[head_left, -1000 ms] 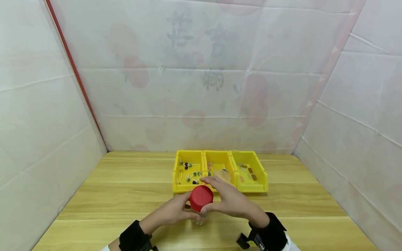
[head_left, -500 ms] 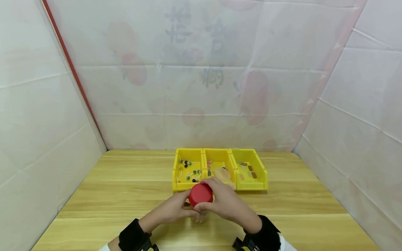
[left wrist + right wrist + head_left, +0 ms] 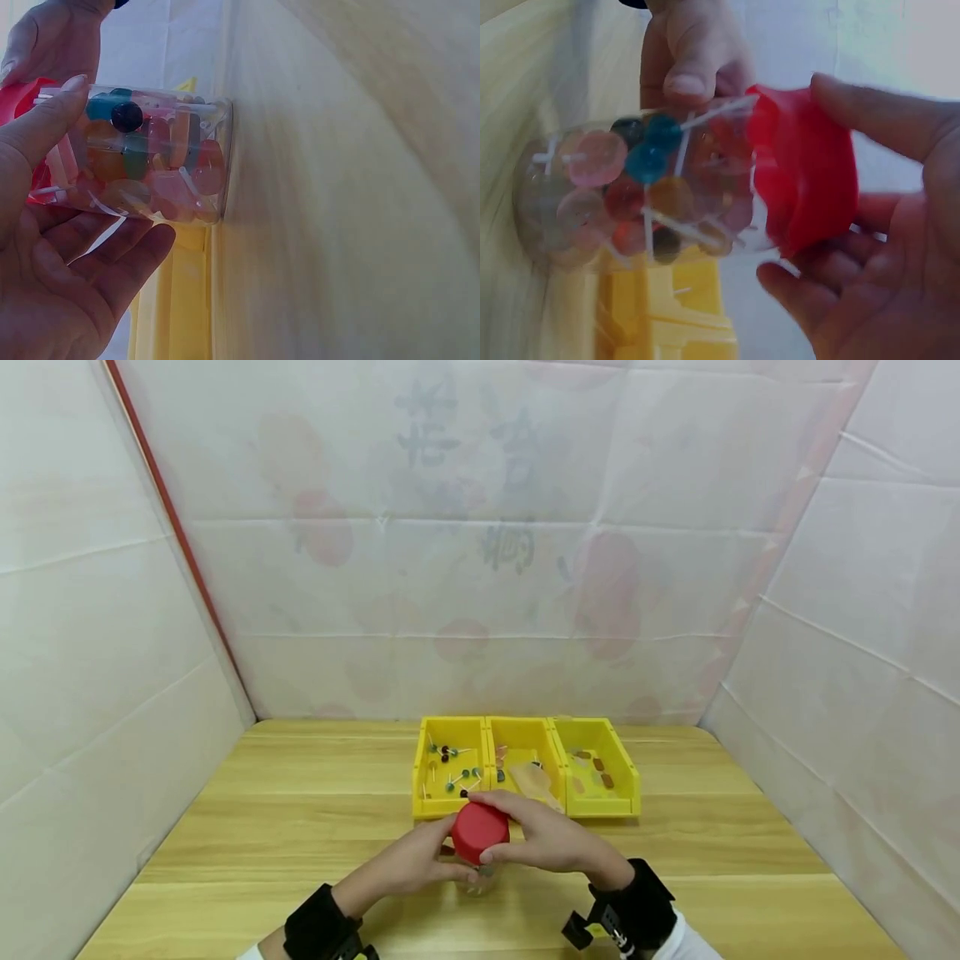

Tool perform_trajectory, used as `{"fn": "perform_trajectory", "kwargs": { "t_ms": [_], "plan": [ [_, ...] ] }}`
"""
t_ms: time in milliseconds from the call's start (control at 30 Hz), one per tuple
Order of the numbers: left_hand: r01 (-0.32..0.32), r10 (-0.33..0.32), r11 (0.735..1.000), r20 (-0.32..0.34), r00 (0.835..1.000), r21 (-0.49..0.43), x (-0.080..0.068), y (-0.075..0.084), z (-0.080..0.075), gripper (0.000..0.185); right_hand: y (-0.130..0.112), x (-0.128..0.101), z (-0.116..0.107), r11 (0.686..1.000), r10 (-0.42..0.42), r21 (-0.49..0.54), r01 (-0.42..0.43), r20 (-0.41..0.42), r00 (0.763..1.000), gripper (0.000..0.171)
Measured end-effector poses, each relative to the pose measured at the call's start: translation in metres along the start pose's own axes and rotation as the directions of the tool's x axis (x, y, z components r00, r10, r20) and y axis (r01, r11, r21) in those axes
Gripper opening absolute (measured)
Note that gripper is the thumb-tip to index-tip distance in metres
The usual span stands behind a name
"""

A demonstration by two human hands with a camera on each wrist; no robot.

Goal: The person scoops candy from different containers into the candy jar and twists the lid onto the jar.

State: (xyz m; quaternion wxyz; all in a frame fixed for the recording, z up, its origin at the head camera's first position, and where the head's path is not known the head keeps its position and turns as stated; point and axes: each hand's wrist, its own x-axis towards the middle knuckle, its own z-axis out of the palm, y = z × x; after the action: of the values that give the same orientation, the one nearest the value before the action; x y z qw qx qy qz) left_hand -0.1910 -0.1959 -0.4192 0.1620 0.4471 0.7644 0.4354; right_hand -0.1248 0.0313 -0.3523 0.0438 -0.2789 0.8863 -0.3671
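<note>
A clear plastic jar (image 3: pixel 478 878) full of coloured lollipops stands on the wooden table (image 3: pixel 300 827) just in front of the yellow bins. My left hand (image 3: pixel 438 858) holds its body, thumb (image 3: pixel 46 126) on one side and fingers (image 3: pixel 112 270) on the other. A red lid (image 3: pixel 480 832) sits on the jar's mouth. My right hand (image 3: pixel 536 835) grips the lid with its fingers curled round the rim. In the right wrist view the lid (image 3: pixel 804 180) looks slightly skewed on the jar (image 3: pixel 637 195). The jar (image 3: pixel 154 157) rests with its base on the wood.
Three yellow bins stand side by side behind the jar: the left bin (image 3: pixel 448 763) holds several loose lollipops, the middle bin (image 3: pixel 525 764) and right bin (image 3: pixel 600 764) hold small wrapped pieces. White sheeted walls close in the table on three sides.
My right hand has turned on the red lid, its fingers sliding further left along the far rim. The jar and my left hand stay in place.
</note>
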Motion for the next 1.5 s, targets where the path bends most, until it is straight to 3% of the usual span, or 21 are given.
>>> {"fn": "perform_trajectory", "kwargs": {
  "t_ms": [100,300,400,500,633,767,933,1000,1133,1233,1367,1500],
  "plan": [
    [0.006,-0.006,1.000,-0.004,1.000,-0.009,0.000,0.001,0.000,0.063,-0.005,0.001,0.005,0.996,0.063,-0.056,-0.068,-0.079,0.995,0.071],
    [0.029,-0.029,1.000,-0.015,0.999,-0.010,-0.001,0.002,-0.001,0.061,-0.023,0.003,0.022,0.950,0.190,-0.198,-0.242,-0.248,0.950,0.077],
    [0.034,-0.034,0.999,-0.010,0.999,-0.005,-0.002,0.002,0.000,0.062,-0.021,0.002,0.022,0.953,0.167,-0.215,-0.213,-0.214,0.962,0.084],
    [0.030,-0.030,0.999,-0.005,1.000,-0.009,-0.001,0.000,0.001,0.063,-0.009,0.001,0.014,0.987,0.079,-0.134,-0.091,-0.091,0.993,0.086],
    [0.012,-0.011,1.000,0.006,1.000,-0.022,0.000,-0.002,0.003,0.063,0.003,-0.001,0.008,1.000,0.007,-0.028,-0.007,0.003,1.000,0.076],
    [-0.004,0.004,1.000,0.004,1.000,-0.022,0.000,-0.001,0.002,0.061,-0.003,0.000,0.012,0.994,0.072,-0.072,-0.078,-0.085,0.994,0.074],
    [0.008,-0.008,1.000,-0.019,1.000,-0.002,0.000,0.000,0.000,0.057,-0.018,0.002,0.021,0.961,0.159,-0.190,-0.199,-0.205,0.966,0.082],
    [0.012,-0.012,1.000,-0.020,1.000,0.003,0.000,0.001,0.000,0.058,-0.019,0.001,0.021,0.960,0.157,-0.201,-0.195,-0.189,0.969,0.083],
    [0.018,-0.018,1.000,-0.004,1.000,-0.012,-0.001,0.001,0.002,0.060,-0.013,-0.004,0.010,0.984,0.079,-0.151,-0.090,-0.077,0.994,0.079],
    [0.020,-0.020,1.000,0.002,1.000,-0.017,0.000,0.002,0.003,0.060,-0.009,-0.006,0.004,0.992,0.017,-0.126,-0.020,-0.025,1.000,0.071],
    [0.016,-0.016,1.000,-0.001,1.000,-0.021,0.001,0.002,0.002,0.059,-0.010,-0.004,0.007,0.989,0.036,-0.141,-0.047,-0.078,0.996,0.066],
    [0.027,-0.028,0.999,-0.009,1.000,-0.034,0.000,0.002,0.002,0.058,-0.018,0.000,0.016,0.975,0.122,-0.161,-0.153,-0.188,0.975,0.071]
  ]
}}
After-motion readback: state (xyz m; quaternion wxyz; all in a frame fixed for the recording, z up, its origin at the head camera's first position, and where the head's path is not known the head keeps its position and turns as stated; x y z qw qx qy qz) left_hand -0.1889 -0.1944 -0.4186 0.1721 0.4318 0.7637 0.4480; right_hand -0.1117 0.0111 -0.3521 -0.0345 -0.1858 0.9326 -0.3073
